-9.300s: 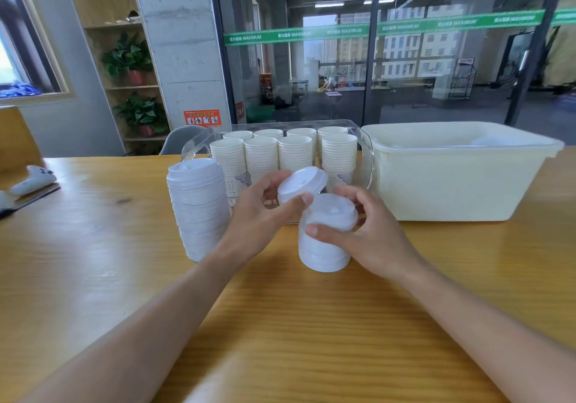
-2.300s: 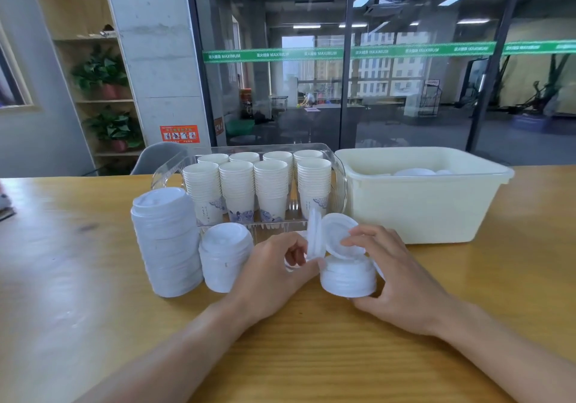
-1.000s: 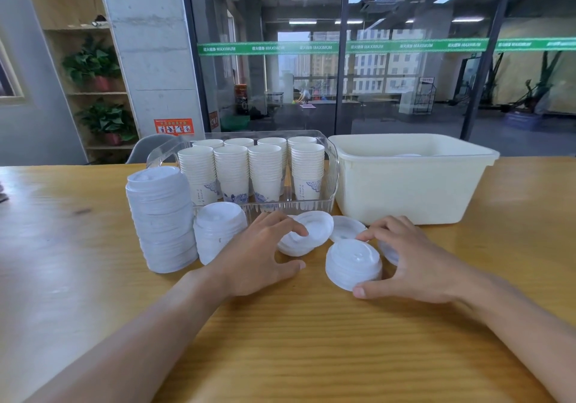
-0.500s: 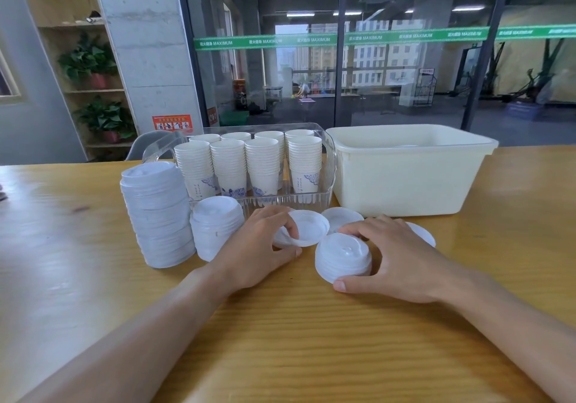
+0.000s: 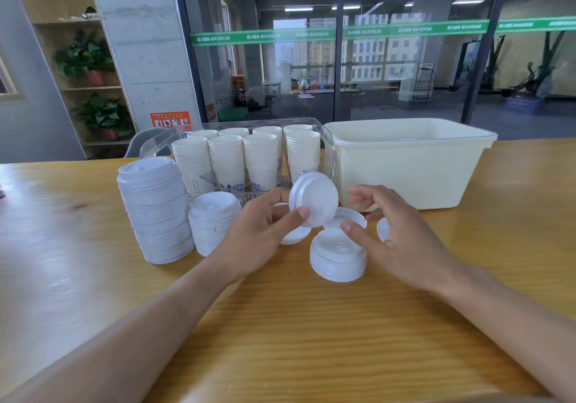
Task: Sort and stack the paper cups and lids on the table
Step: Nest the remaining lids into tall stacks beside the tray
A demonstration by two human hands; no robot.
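Observation:
My left hand point(image 5: 265, 231) pinches one white lid point(image 5: 313, 198) by its rim and holds it tilted above the table. Just below and to the right sits a short stack of lids point(image 5: 338, 256). My right hand point(image 5: 396, 231) hovers beside that stack with fingers spread, holding nothing. Loose lids point(image 5: 344, 217) lie on the table behind the stack, one partly hidden by my right hand. A tall lid stack point(image 5: 154, 212) and a medium lid stack point(image 5: 213, 220) stand at the left. Stacked paper cups point(image 5: 246, 159) fill a clear tray point(image 5: 327, 141).
A cream plastic bin point(image 5: 411, 166) stands right of the tray, close behind my right hand. The wooden table point(image 5: 280, 324) stretches toward me. A glass wall, a concrete pillar and a shelf with plants lie beyond the table.
My left hand has lifted a loose lid off the table and tilted it upright. My right hand has risen from the short stack and spread its fingers.

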